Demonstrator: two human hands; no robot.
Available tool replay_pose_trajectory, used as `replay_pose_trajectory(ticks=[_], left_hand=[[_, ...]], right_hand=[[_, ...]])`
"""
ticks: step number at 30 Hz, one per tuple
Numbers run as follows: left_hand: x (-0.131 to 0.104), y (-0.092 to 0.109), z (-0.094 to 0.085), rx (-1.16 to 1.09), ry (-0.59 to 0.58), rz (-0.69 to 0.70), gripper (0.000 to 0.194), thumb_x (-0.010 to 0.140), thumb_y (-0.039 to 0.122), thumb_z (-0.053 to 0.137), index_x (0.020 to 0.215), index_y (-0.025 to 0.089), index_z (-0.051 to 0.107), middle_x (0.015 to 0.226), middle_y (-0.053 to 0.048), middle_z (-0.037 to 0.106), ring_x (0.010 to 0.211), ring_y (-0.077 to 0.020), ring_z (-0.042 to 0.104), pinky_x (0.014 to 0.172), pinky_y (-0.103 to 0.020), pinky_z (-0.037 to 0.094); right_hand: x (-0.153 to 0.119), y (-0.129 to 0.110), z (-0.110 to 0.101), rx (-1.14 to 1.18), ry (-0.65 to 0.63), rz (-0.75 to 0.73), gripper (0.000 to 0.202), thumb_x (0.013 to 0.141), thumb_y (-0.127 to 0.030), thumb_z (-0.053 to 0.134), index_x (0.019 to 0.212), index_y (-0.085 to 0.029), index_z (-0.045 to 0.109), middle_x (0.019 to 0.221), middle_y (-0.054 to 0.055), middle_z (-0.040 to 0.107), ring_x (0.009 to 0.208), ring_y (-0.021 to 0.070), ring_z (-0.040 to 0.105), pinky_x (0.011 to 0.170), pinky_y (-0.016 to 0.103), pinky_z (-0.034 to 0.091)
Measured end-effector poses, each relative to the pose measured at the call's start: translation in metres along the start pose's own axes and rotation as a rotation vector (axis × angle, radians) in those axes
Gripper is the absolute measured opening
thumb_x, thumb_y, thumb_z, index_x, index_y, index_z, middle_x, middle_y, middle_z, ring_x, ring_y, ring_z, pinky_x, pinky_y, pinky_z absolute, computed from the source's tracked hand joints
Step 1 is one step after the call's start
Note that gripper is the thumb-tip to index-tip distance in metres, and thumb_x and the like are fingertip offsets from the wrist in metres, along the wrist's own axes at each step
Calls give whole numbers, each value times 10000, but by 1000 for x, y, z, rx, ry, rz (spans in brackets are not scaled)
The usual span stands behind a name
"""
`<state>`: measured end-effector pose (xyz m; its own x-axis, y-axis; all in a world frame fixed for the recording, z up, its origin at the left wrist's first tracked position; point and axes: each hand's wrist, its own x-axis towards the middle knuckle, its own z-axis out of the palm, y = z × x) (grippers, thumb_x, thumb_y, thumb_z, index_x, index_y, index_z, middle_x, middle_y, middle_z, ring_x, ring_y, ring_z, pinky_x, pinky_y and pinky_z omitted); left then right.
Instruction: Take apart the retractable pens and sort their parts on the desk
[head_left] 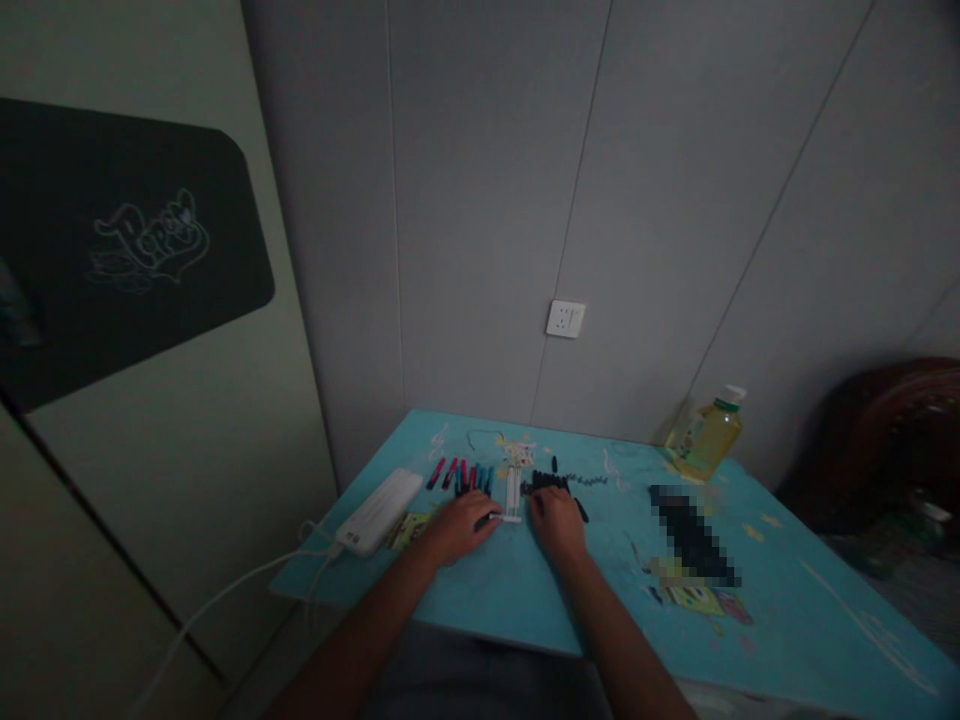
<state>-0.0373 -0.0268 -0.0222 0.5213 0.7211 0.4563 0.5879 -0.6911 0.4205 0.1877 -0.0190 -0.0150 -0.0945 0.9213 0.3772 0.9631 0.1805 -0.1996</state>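
My left hand (463, 528) is closed, with a short dark pen-like piece (486, 520) at its fingertips. Touching or just beside those fingers is the lower end of a group of thin white sticks (514, 490). To the right, my right hand (556, 520) rests with bent fingers at a bunch of black pen-like pieces (550, 480); what its fingertips hold is hidden. Beyond my left hand lie several pens with pink-red ends (450, 472) and several with teal ends (481, 478), side by side.
The blue table (517, 595) stands against a grey wall. A white power bank (381, 510) with a cable (247, 575) lies at left. At the right are a bottle of yellow liquid (711, 438) and a dark, pixelated oblong object (694, 535). A wall socket (565, 319) is above.
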Motion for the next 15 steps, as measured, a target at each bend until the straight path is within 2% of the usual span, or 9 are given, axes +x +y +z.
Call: replay_pose_trajectory(ticks=[3,6,11,15], left_hand=[[-1,0,0,2,2,-12,224,955,304,520,1122,242,657,1054,-59,667,1041,-205,598,946,-330,465],[0,-1,1,1,11,-32,243,976,308,480,1156,247,632,1090,-64,659,1051,-203,600,951,-331,465],[1,-2,3,0,20,-58,252,991,299,444,1177,253,607,1140,-62,646,1077,-201,597,955,-332,469],[1,0,1,-7,6,-51,244,990,293,449,1172,252,607,1114,-55,651,1062,-196,600,950,-328,472]], right_hand=[[0,0,-2,-4,-3,5,246,960,-274,490,985,-185,718,980,96,695,973,208,606,889,278,392],[12,3,-6,-19,1,13,260,972,-262,467,1015,-184,711,1014,100,691,992,208,603,898,282,395],[66,15,-11,-70,-22,46,235,960,-197,497,1090,-174,691,1088,126,672,1076,220,589,961,329,411],[105,19,-7,-109,-90,43,278,963,-307,570,1204,-174,602,1222,104,605,1054,218,610,906,409,515]])
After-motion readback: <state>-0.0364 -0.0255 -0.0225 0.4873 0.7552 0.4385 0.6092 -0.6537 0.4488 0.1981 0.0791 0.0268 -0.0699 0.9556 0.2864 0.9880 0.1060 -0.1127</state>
